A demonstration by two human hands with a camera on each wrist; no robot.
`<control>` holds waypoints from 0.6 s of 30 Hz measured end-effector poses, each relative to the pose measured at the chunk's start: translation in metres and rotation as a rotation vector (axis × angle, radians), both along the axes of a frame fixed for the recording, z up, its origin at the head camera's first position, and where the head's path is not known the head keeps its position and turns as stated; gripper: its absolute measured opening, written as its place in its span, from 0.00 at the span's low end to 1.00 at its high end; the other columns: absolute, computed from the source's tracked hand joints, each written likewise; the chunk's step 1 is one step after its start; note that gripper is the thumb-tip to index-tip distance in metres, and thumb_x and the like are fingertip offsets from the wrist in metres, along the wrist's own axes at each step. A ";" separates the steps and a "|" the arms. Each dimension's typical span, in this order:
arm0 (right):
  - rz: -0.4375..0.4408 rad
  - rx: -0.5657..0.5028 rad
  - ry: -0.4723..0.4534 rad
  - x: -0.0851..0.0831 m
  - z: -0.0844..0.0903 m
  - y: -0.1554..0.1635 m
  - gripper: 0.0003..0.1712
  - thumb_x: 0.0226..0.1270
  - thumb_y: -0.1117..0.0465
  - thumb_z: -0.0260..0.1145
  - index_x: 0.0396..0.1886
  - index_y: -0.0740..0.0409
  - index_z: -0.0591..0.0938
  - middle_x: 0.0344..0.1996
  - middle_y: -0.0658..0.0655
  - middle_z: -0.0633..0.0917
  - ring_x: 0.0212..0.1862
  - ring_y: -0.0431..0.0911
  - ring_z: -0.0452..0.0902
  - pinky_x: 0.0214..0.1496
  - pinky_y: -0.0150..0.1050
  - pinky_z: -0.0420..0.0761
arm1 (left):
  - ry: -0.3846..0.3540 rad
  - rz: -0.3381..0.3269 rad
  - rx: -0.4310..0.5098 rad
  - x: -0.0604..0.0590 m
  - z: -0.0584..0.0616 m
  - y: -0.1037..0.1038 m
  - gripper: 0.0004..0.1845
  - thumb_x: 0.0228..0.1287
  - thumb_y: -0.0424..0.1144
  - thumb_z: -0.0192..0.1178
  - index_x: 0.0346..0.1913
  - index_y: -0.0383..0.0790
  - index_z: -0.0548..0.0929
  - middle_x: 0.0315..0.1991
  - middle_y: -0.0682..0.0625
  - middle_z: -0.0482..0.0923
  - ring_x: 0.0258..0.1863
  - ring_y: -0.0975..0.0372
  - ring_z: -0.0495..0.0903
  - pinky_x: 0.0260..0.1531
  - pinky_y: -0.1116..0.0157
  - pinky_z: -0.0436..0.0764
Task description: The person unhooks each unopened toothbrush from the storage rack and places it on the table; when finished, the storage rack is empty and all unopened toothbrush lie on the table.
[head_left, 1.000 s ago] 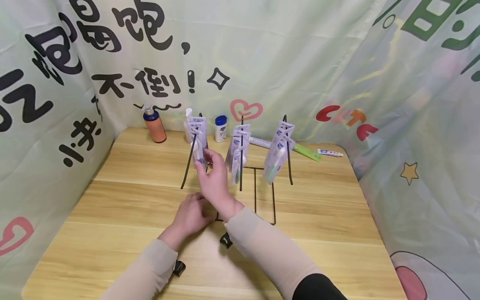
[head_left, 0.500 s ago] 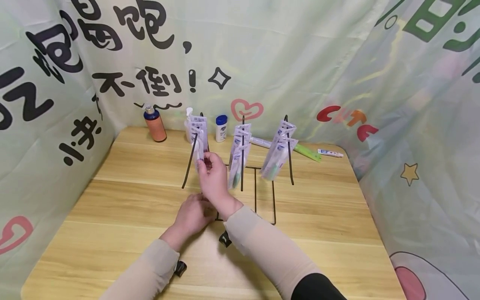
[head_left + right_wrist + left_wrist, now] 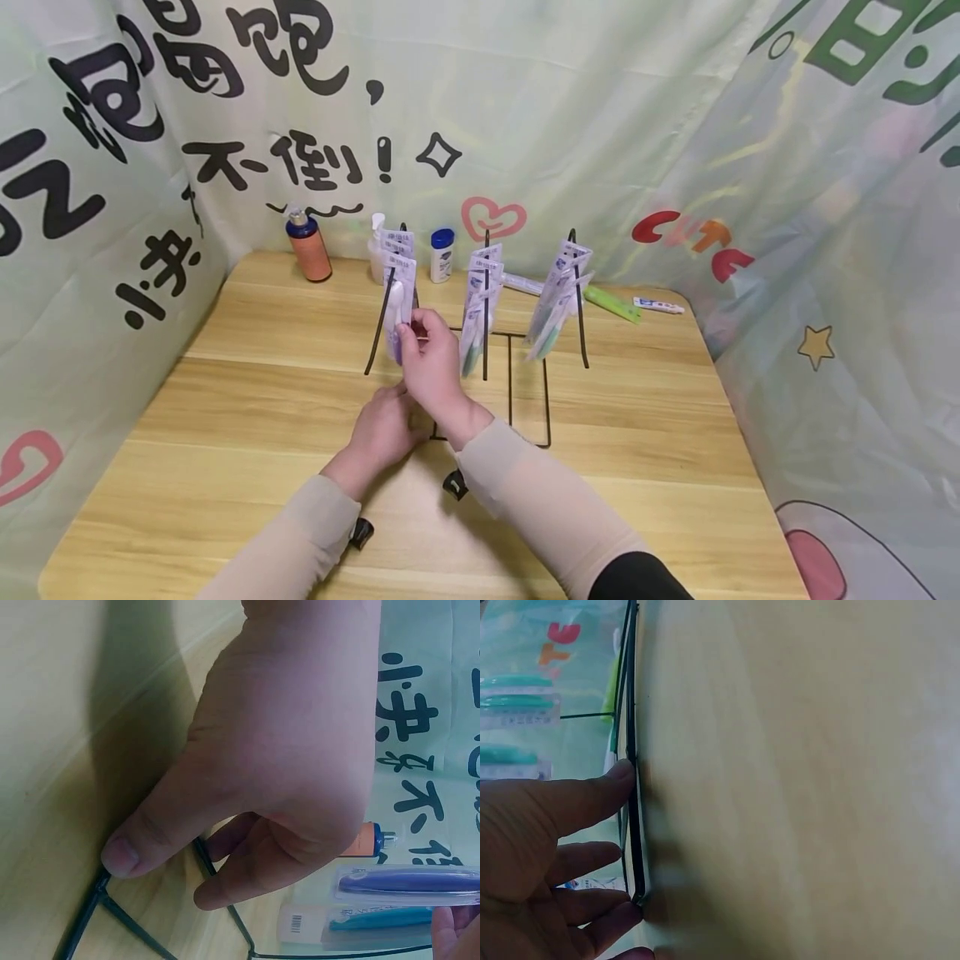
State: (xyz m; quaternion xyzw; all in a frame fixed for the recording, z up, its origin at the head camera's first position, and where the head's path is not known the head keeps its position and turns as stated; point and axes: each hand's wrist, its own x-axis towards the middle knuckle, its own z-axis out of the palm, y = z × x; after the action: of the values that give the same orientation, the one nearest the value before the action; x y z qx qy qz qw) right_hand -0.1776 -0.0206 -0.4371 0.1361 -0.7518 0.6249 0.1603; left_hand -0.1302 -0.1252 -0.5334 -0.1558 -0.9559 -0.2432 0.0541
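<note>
A black wire display rack [image 3: 511,383] stands on the table, with packaged toothbrushes hanging from its three hooks. My right hand [image 3: 438,362] pinches the lower edge of the front toothbrush pack [image 3: 397,304] on the left hook; a purple brush [image 3: 405,881] shows inside it in the right wrist view. Below, my left hand [image 3: 381,429] grips the rack's base at its front left, thumb on the bar [image 3: 635,840] and fingers by the corner in the left wrist view. Several packs hang on the middle hook [image 3: 485,333] and the right hook [image 3: 581,325].
Behind the rack stand an orange bottle [image 3: 311,250], a white pump bottle [image 3: 376,254] and a blue-capped white bottle [image 3: 442,257]. A green pack [image 3: 613,302] and a toothpaste tube [image 3: 658,305] lie at the back right. Fabric walls enclose the table.
My right hand has moved slightly down and toward me, and the front pack on the left hook has come forward with it. Packs on the other hooks swing a little. The left hand stays put.
</note>
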 end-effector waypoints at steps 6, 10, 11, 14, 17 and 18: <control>0.026 -0.017 -0.008 0.007 0.000 0.004 0.06 0.75 0.73 0.65 0.48 0.72 0.83 0.40 0.66 0.86 0.42 0.54 0.87 0.45 0.37 0.89 | -0.018 0.014 -0.013 0.001 0.003 0.001 0.33 0.48 0.42 0.83 0.58 0.34 0.85 0.61 0.42 0.84 0.50 0.40 0.82 0.44 0.44 0.85; 0.040 -0.008 -0.001 0.016 -0.002 0.010 0.06 0.75 0.74 0.64 0.48 0.72 0.82 0.41 0.66 0.86 0.44 0.54 0.86 0.46 0.38 0.89 | -0.037 0.025 -0.025 0.000 0.003 0.001 0.37 0.49 0.43 0.83 0.63 0.34 0.84 0.63 0.39 0.83 0.49 0.40 0.82 0.42 0.43 0.85; 0.042 -0.001 0.008 0.019 -0.003 0.012 0.06 0.75 0.74 0.64 0.48 0.72 0.82 0.41 0.66 0.86 0.44 0.55 0.86 0.46 0.38 0.89 | -0.040 0.025 -0.031 0.000 0.003 0.001 0.34 0.49 0.43 0.82 0.60 0.34 0.85 0.63 0.38 0.83 0.48 0.40 0.82 0.42 0.43 0.85; 0.044 0.037 0.074 0.029 -0.007 0.021 0.06 0.74 0.75 0.65 0.47 0.72 0.82 0.41 0.67 0.86 0.43 0.57 0.86 0.46 0.41 0.89 | -0.047 0.023 -0.046 0.000 0.003 0.001 0.25 0.51 0.47 0.82 0.49 0.36 0.89 0.65 0.33 0.81 0.50 0.38 0.83 0.43 0.42 0.85; 0.050 0.085 0.153 0.038 -0.014 0.033 0.04 0.73 0.75 0.65 0.45 0.72 0.82 0.39 0.66 0.86 0.42 0.57 0.86 0.45 0.41 0.89 | -0.055 0.020 -0.042 0.001 0.002 0.001 0.22 0.53 0.49 0.81 0.45 0.37 0.91 0.67 0.29 0.77 0.53 0.37 0.82 0.45 0.41 0.85; 0.050 0.104 0.177 0.041 -0.016 0.038 0.04 0.72 0.76 0.65 0.44 0.71 0.82 0.39 0.65 0.86 0.41 0.57 0.86 0.46 0.41 0.89 | -0.060 0.022 -0.035 0.001 0.002 0.001 0.23 0.54 0.49 0.81 0.46 0.36 0.91 0.67 0.28 0.76 0.55 0.36 0.82 0.47 0.40 0.84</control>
State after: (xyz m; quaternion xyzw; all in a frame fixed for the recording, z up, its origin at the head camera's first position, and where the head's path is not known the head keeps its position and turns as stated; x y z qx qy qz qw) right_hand -0.1362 0.0169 -0.4531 0.2174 -0.7627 0.5743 0.2031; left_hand -0.1290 -0.1242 -0.5314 -0.1388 -0.9628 -0.2304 0.0253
